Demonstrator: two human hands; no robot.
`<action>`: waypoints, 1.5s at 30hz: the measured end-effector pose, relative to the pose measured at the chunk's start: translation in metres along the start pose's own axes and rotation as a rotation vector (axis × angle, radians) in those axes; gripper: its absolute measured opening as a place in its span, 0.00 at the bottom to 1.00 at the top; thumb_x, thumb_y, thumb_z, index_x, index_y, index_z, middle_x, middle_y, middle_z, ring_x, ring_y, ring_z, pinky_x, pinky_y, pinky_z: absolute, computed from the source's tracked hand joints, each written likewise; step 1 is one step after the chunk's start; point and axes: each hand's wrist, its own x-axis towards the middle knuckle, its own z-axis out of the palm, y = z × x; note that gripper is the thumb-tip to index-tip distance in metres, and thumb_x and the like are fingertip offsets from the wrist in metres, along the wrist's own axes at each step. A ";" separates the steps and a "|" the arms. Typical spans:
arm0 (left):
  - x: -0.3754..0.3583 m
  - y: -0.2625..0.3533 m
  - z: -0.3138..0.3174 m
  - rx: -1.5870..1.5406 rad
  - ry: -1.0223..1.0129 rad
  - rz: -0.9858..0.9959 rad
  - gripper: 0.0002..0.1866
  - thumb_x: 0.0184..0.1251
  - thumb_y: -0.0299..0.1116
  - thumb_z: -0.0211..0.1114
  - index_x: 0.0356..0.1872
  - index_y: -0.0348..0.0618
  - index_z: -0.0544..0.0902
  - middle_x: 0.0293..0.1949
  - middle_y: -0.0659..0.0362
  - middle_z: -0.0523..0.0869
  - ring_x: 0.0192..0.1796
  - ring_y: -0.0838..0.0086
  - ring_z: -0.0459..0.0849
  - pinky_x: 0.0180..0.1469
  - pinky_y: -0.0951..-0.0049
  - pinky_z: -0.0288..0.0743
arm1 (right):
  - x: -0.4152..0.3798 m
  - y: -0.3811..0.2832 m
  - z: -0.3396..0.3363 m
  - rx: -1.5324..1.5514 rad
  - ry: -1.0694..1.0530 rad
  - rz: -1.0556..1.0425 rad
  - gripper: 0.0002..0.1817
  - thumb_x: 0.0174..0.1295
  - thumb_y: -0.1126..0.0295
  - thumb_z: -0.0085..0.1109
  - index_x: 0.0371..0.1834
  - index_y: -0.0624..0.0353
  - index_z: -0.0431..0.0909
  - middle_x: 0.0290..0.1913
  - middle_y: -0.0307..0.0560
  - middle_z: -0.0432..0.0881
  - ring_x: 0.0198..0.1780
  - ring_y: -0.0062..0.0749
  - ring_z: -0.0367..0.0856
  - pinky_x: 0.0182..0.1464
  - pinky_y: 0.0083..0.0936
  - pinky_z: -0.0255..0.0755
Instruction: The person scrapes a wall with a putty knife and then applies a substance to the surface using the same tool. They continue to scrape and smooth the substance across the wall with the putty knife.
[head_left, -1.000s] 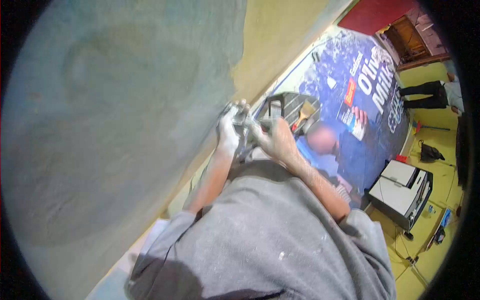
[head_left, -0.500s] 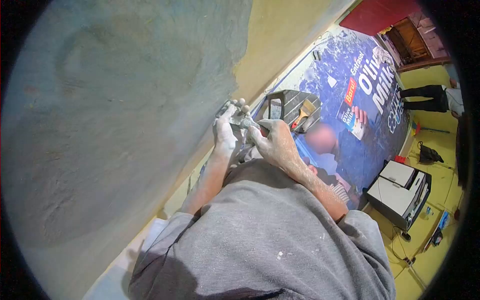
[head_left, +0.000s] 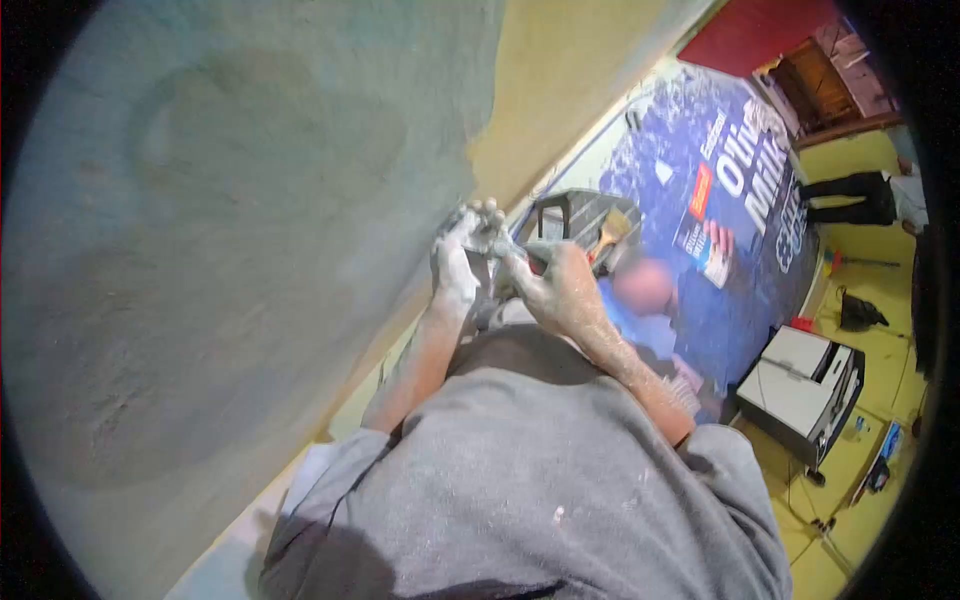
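Note:
My left hand [head_left: 455, 262], dusted white, is raised close to the wall with its fingers curled around a small grey flat piece [head_left: 478, 240]. What kind of thing it is I cannot make out. Facing it, my right hand [head_left: 562, 290] is closed, with thumb and fingertips close to the left fingers. A bit of red shows by the right fingers; what they grip is mostly hidden. Just beyond the hands lies a dark ridged tray [head_left: 570, 200], with a paintbrush [head_left: 612, 232] resting on it.
On the left rises a wall [head_left: 250, 250], grey-blue with a yellowish part. A blue printed banner [head_left: 700, 290] covers the floor. To the right stands a white-topped black cabinet [head_left: 795, 385] near cables [head_left: 820, 525]. Another person [head_left: 865, 198] stands at the far right.
My right hand has shifted slightly and turned, its knuckles now higher beside the tray. The left hand stays almost in place. The view has moved a little.

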 end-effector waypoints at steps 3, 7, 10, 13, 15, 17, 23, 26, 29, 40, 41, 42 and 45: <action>0.016 -0.007 -0.028 0.044 -0.052 -0.034 0.05 0.70 0.27 0.57 0.42 0.40 0.78 0.43 0.53 0.86 0.43 0.64 0.86 0.45 0.64 0.81 | -0.012 -0.008 -0.001 0.042 -0.014 -0.038 0.22 0.61 0.59 0.61 0.22 0.72 0.78 0.19 0.65 0.75 0.22 0.53 0.79 0.29 0.43 0.70; 0.007 -0.009 -0.013 0.042 -0.033 0.004 0.06 0.70 0.28 0.58 0.43 0.40 0.78 0.43 0.52 0.86 0.43 0.64 0.86 0.45 0.63 0.81 | -0.008 0.006 -0.003 0.006 0.010 -0.092 0.22 0.61 0.59 0.60 0.22 0.72 0.78 0.18 0.64 0.75 0.21 0.53 0.78 0.30 0.42 0.71; 0.017 -0.012 -0.027 0.036 -0.054 -0.039 0.07 0.70 0.27 0.56 0.45 0.41 0.77 0.45 0.52 0.85 0.44 0.62 0.86 0.45 0.61 0.81 | -0.001 0.008 -0.002 0.008 -0.009 -0.053 0.22 0.60 0.59 0.60 0.22 0.72 0.77 0.19 0.63 0.76 0.23 0.53 0.79 0.31 0.42 0.71; 0.013 -0.010 -0.012 0.029 -0.083 -0.031 0.07 0.71 0.28 0.56 0.46 0.41 0.77 0.45 0.52 0.85 0.44 0.62 0.86 0.45 0.60 0.81 | -0.004 0.002 -0.011 -0.001 0.010 -0.062 0.21 0.60 0.60 0.60 0.22 0.72 0.77 0.19 0.63 0.77 0.24 0.52 0.81 0.32 0.42 0.72; 0.001 -0.008 -0.010 -0.021 -0.070 0.011 0.07 0.71 0.28 0.57 0.46 0.40 0.78 0.45 0.53 0.86 0.44 0.63 0.86 0.46 0.61 0.81 | -0.013 -0.007 -0.015 -0.005 -0.001 -0.039 0.20 0.59 0.61 0.60 0.22 0.72 0.78 0.18 0.63 0.76 0.24 0.53 0.81 0.32 0.42 0.72; 0.021 -0.016 -0.029 0.017 -0.058 -0.008 0.07 0.71 0.28 0.56 0.46 0.41 0.78 0.46 0.53 0.86 0.45 0.64 0.86 0.46 0.61 0.81 | 0.000 0.007 -0.002 -0.012 0.001 -0.042 0.20 0.59 0.61 0.60 0.21 0.72 0.78 0.18 0.63 0.76 0.23 0.52 0.81 0.31 0.42 0.72; 0.006 -0.012 -0.009 0.008 -0.023 -0.008 0.06 0.71 0.29 0.56 0.43 0.42 0.79 0.46 0.54 0.86 0.47 0.64 0.85 0.48 0.63 0.80 | -0.004 0.001 -0.011 0.016 -0.010 -0.084 0.20 0.59 0.61 0.60 0.20 0.72 0.78 0.17 0.63 0.74 0.20 0.49 0.78 0.30 0.41 0.70; 0.028 -0.023 -0.024 0.020 -0.001 -0.019 0.06 0.71 0.29 0.56 0.44 0.43 0.79 0.46 0.53 0.86 0.46 0.64 0.85 0.47 0.63 0.81 | 0.009 0.011 -0.005 -0.002 0.066 -0.120 0.21 0.60 0.61 0.60 0.20 0.72 0.77 0.16 0.62 0.74 0.19 0.48 0.76 0.29 0.41 0.69; 0.014 -0.018 -0.010 -0.001 -0.052 0.024 0.05 0.70 0.29 0.57 0.42 0.43 0.79 0.44 0.52 0.86 0.45 0.63 0.86 0.45 0.63 0.81 | -0.008 -0.004 -0.021 0.005 -0.001 -0.063 0.22 0.61 0.60 0.60 0.21 0.72 0.77 0.16 0.62 0.73 0.19 0.51 0.73 0.29 0.42 0.68; 0.024 -0.025 -0.008 0.000 -0.025 0.035 0.05 0.68 0.27 0.58 0.42 0.41 0.78 0.42 0.52 0.86 0.43 0.61 0.86 0.43 0.61 0.82 | 0.002 0.008 -0.020 0.019 -0.040 -0.078 0.24 0.64 0.57 0.59 0.26 0.73 0.77 0.21 0.63 0.73 0.22 0.46 0.66 0.31 0.40 0.65; 0.020 -0.028 -0.009 -0.006 -0.016 0.037 0.05 0.68 0.27 0.58 0.42 0.41 0.78 0.42 0.52 0.86 0.43 0.61 0.86 0.43 0.61 0.82 | -0.003 0.007 -0.022 0.016 -0.050 -0.077 0.24 0.64 0.57 0.59 0.26 0.73 0.77 0.21 0.63 0.73 0.22 0.46 0.66 0.31 0.40 0.65; 0.019 -0.023 -0.003 -0.002 -0.040 0.061 0.05 0.68 0.28 0.58 0.42 0.41 0.78 0.42 0.52 0.86 0.44 0.61 0.86 0.42 0.62 0.82 | -0.001 0.004 -0.022 -0.021 -0.006 -0.146 0.23 0.63 0.57 0.58 0.25 0.73 0.78 0.20 0.64 0.74 0.23 0.52 0.72 0.31 0.42 0.67; 0.032 -0.024 -0.021 0.046 -0.048 0.024 0.05 0.68 0.28 0.57 0.41 0.40 0.78 0.41 0.51 0.86 0.43 0.62 0.86 0.42 0.62 0.82 | 0.009 0.012 -0.009 -0.066 0.008 -0.169 0.23 0.63 0.57 0.58 0.25 0.73 0.78 0.19 0.65 0.74 0.22 0.52 0.73 0.31 0.42 0.68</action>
